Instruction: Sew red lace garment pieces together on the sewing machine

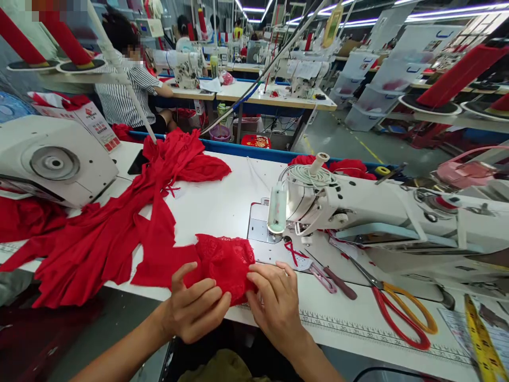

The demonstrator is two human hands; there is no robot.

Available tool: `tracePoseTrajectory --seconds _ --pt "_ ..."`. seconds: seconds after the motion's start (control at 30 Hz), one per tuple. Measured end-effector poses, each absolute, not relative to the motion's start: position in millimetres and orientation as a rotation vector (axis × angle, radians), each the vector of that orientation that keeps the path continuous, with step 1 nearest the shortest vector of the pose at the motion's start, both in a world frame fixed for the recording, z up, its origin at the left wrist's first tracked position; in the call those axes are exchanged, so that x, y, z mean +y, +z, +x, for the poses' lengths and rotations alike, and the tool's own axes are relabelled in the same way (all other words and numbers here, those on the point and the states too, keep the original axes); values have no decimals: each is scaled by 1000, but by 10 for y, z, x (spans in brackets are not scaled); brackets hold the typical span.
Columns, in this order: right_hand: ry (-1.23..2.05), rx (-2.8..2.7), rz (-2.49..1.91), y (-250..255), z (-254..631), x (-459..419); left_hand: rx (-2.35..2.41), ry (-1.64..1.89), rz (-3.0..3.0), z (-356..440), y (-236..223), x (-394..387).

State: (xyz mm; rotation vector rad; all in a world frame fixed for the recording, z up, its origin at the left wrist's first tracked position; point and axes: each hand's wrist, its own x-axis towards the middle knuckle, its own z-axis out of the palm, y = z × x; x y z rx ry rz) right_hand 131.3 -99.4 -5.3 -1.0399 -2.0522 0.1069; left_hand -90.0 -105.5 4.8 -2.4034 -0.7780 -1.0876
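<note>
A small piece of red lace fabric (225, 260) lies at the near edge of the white sewing table (222, 204). My left hand (194, 307) grips its lower left part, thumb up and fingers curled on the cloth. My right hand (274, 300) pinches its right edge, fingers pressed together. Just beyond stands a white sewing machine (358, 204) with its needle area (284, 233) to the right of the lace.
A heap of red fabric pieces (119, 228) spreads over the table's left. Red-handled scissors (397, 307), small snips (324, 276) and a yellow tape measure (481, 339) lie on the right. Another machine (55, 162) stands far left. A person in a striped shirt (123, 90) sits behind.
</note>
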Motion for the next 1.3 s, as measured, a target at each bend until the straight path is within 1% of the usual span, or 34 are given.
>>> tracePoseTrajectory --seconds 0.17,0.27,0.33,0.47,0.53,0.6,0.67,0.77,0.87,0.9,0.97,1.03,1.1,1.17,1.23,1.3 --pt "442 -1725 -1337 -104 1416 -1103 -990 -1297 -2489 -887 163 -903" --pt "603 -1619 -1428 -134 1381 -1157 -968 -1373 -2557 -880 209 -706" --pt "734 -1582 -1417 -133 1285 -1149 -886 -1357 -2555 -881 269 -560" --pt "983 -1434 -1307 -44 1085 -1004 -748 -1167 -2539 -906 560 -383" --pt "981 -1397 -1233 43 1067 -904 -712 -1108 -2553 -919 762 -395" --pt "921 -1418 -1168 129 1102 -821 -731 -1127 -2600 -930 925 -459" --pt "879 -1469 -1114 178 1155 -767 -881 -1187 -2717 -944 992 -530" --pt "841 -1534 -1049 151 1201 -751 -1304 -1266 -2945 -989 912 -575" --pt "797 -1571 -996 71 1220 -804 -1760 -1179 -3165 -1039 761 -540" --pt "819 -1592 -979 54 1231 -830 -1874 -1132 -3232 -1048 724 -523" --pt "969 -1616 -970 45 1268 -877 -1998 -1054 -3349 -1049 680 -492" --pt "1190 -1556 -1022 58 1310 -892 -2009 -1013 -3437 -1028 665 -476" --pt "1314 -1414 -1156 75 1337 -859 -1955 -995 -3491 -991 658 -473" --pt "1303 -1343 -1321 79 1329 -781 -1867 -1002 -3513 -944 645 -477" --pt "1224 -1363 -1481 70 1289 -681 -1790 -997 -3519 -897 624 -480" --pt "1177 -1387 -1560 50 1229 -586 -1750 -974 -3509 -861 603 -476"
